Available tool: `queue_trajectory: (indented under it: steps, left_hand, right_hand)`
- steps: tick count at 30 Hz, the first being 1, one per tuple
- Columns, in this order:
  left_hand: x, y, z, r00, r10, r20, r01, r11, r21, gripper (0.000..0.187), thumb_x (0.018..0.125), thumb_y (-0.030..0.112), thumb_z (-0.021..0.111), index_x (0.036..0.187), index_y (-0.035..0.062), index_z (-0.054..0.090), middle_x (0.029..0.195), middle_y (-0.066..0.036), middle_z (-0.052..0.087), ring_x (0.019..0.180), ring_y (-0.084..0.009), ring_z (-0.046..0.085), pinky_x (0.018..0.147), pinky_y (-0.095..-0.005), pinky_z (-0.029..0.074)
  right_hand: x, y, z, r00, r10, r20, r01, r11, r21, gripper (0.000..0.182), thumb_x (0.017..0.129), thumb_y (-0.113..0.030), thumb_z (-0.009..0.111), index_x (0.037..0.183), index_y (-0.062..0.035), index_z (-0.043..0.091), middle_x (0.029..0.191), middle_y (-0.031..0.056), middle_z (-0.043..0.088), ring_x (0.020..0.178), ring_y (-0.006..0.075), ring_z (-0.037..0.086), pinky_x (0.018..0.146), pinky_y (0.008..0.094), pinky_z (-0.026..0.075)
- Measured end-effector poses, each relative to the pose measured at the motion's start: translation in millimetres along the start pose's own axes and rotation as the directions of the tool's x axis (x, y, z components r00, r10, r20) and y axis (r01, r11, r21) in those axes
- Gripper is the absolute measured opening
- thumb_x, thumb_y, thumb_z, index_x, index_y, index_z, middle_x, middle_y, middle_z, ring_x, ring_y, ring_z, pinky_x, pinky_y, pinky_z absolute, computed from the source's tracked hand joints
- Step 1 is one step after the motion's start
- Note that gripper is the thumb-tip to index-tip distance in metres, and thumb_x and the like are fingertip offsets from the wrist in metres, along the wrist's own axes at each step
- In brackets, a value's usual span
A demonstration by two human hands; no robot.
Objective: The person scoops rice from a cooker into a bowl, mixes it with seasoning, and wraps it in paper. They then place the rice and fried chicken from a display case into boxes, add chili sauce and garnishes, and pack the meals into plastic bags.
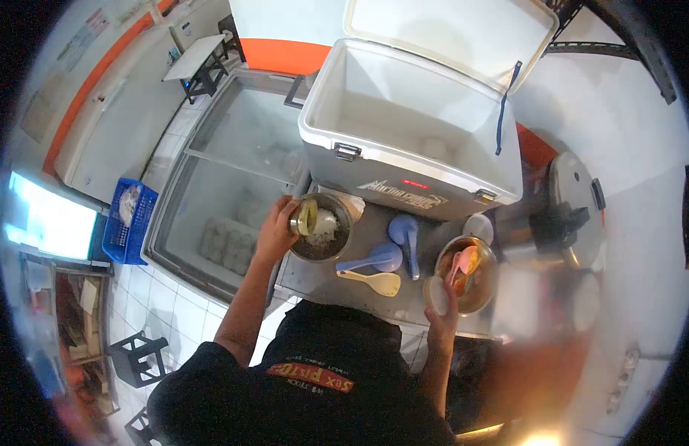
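Note:
My left hand [277,225] grips a small metal cup [305,217], tilted so its yellowish inside shows. The cup is over a metal bowl [347,241] that has white, rice-like food in it. My right hand [442,321] holds a small white round dish [435,296] at the near rim of a second metal bowl [489,286]. A pink spoon [462,262] with orange food on it leans in this bowl, its handle end right at my right fingers. Between the bowls lie two blue scoops [405,229] and a cream rice paddle [384,283].
A large open cooler box [404,175] stands behind the counter [315,280]. On the left is a glass-topped chest freezer [211,197]; a big metal pot [534,223] is at the right. A blue basket [129,223] and black stool [138,358] are farther left.

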State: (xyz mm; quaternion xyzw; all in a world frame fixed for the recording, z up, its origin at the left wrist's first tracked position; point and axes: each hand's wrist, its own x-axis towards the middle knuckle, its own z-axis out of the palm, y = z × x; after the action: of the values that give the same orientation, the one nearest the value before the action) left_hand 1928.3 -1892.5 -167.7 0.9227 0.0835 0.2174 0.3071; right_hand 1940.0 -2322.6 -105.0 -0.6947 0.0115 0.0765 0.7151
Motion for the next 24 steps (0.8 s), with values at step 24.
queue_trajectory:
  steps: [24]
  left_hand:
    - [-4,-5,1,0.998,0.049,0.029,-0.05,0.998,0.038,0.079,0.06,-0.008,0.071,0.133,0.013,0.047,0.14,-0.016,0.046,0.125,-0.0405,0.05,0.101,-0.0458,0.047]
  right_hand:
    - [22,10,2,0.998,0.055,-0.041,-0.057,0.997,-0.042,0.078,0.064,-0.01,0.075,0.137,-0.003,0.05,0.135,0.0111,0.053,0.126,0.0264,0.05,0.108,0.0399,0.037]
